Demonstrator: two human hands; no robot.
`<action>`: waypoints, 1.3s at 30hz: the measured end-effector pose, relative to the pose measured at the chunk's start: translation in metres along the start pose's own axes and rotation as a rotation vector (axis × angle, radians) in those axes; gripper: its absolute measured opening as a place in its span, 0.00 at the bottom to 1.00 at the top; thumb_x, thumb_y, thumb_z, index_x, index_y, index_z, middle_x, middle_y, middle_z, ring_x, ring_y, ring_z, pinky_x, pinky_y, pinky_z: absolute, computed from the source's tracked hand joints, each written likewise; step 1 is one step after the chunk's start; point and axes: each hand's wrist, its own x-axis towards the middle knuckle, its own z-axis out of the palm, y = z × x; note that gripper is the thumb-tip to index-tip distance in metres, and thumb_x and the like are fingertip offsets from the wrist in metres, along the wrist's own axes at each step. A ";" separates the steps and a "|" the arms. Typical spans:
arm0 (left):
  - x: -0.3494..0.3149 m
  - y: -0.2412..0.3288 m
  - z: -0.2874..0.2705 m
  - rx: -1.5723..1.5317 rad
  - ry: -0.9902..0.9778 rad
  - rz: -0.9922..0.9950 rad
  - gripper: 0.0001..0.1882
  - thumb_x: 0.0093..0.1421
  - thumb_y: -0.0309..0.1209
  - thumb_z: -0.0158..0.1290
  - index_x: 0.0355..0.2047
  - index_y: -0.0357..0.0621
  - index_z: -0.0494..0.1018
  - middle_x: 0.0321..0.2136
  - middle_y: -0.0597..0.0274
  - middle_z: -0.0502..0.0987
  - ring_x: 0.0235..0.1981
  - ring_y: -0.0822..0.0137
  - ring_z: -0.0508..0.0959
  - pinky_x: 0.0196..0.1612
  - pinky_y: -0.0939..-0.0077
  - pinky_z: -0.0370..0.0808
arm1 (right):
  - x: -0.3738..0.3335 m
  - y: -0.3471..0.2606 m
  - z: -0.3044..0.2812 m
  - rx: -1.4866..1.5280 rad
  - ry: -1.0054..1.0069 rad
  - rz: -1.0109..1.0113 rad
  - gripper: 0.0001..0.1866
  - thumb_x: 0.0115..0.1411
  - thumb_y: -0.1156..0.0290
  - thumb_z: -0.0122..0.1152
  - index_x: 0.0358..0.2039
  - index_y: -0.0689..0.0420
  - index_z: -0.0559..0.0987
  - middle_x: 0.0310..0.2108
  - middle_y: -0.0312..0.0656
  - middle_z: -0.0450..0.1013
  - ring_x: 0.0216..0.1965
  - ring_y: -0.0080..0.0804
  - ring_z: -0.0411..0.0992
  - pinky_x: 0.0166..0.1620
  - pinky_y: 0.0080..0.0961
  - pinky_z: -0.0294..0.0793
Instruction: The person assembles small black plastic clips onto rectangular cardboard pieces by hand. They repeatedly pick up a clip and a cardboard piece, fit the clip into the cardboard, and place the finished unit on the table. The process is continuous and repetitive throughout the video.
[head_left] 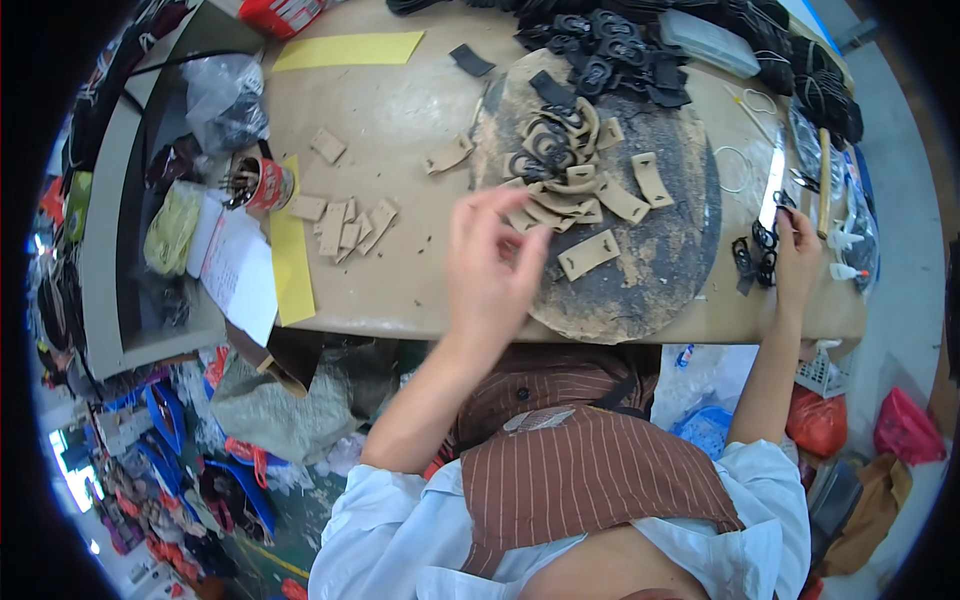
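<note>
My left hand (492,262) hangs over the left edge of the round worn board (660,295), slightly blurred. Its fingers are loosely bent, with a gap between thumb and fingertips, and nothing shows between them. Just beyond it lies a heap of tan slotted strips (570,205), some with black rings (545,145) among them. At the table's right side my right hand (798,255) pinches a small black ring-like piece (785,201). More black pieces (763,250) lie beside that hand.
Behind the board is a pile of black ringed tabs (605,50) beside a clear plastic box (708,43). Small tan pieces (345,228) lie on the left. A red tin of tools (272,185) and yellow strips (350,50) are there too. A glue bottle (848,271) sits at right.
</note>
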 end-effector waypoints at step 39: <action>-0.032 0.035 -0.035 -0.780 -0.389 -0.568 0.26 0.53 0.18 0.51 0.52 0.38 0.55 0.29 0.60 0.74 0.29 0.76 0.75 0.31 0.86 0.72 | -0.102 -0.195 0.041 0.641 -0.781 -0.443 0.14 0.43 0.78 0.66 0.34 0.59 0.77 0.40 0.43 0.68 0.38 0.31 0.68 0.38 0.24 0.70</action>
